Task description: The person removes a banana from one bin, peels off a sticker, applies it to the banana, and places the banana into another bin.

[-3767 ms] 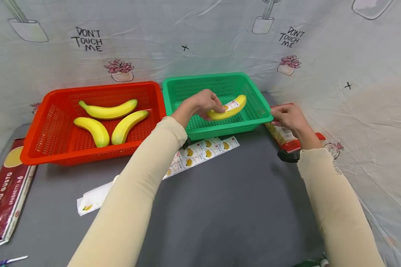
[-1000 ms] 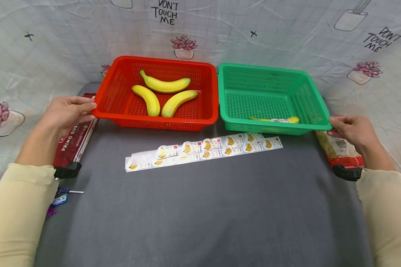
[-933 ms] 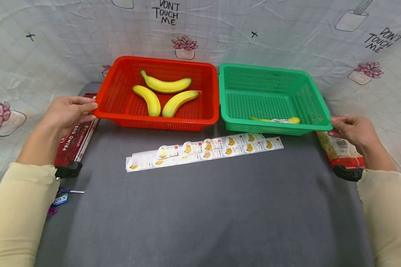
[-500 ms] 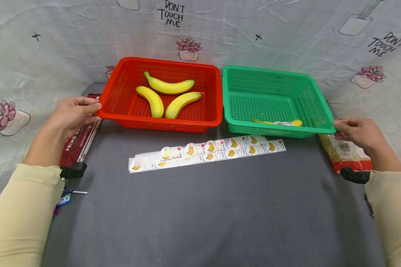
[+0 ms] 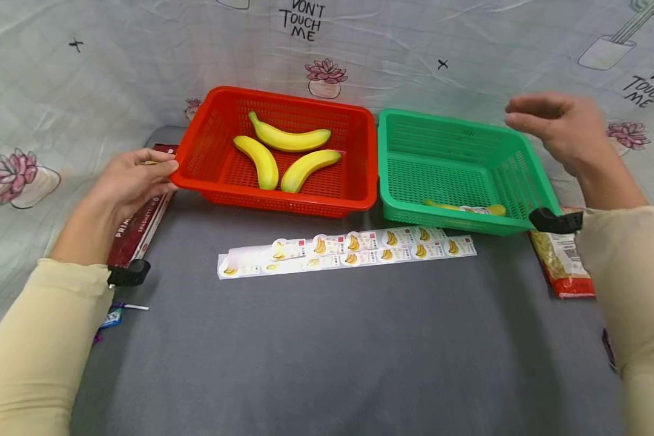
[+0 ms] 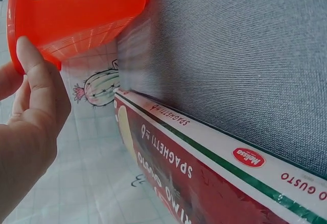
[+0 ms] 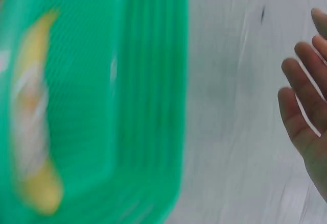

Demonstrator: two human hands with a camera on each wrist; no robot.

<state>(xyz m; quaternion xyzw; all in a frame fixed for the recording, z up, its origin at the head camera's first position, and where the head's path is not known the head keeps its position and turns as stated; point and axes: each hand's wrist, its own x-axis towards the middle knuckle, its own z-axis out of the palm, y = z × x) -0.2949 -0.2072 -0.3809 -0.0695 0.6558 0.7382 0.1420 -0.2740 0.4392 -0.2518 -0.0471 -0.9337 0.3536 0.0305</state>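
Observation:
My left hand [image 5: 136,178] grips the left corner of the red basket [image 5: 272,201], thumb and fingers at its rim. In the left wrist view the fingers [image 6: 38,78] meet that basket's wall [image 6: 76,17]. Inside it lie three bananas, one at the back [image 5: 289,138], one at the left [image 5: 258,158] and one at the right [image 5: 309,169]. My right hand [image 5: 569,130] is raised above the right end of the green basket [image 5: 447,219], apart from it and holding nothing. A banana with a white label [image 5: 465,208] lies by the green basket's front wall.
A strip of banana stickers [image 5: 349,251] lies before the baskets on the grey table [image 5: 327,345]. A red spaghetti pack [image 6: 168,157] stands at the left, with small wrapped sweets [image 5: 111,318] nearer. A red-ended food bag [image 5: 567,260] lies at the right. A patterned sheet hangs behind.
The labelled banana, held by my left hand in the oldest frame, now lies in the green basket. My left hand moved to the red basket. My right hand let go of the green rim and rose.

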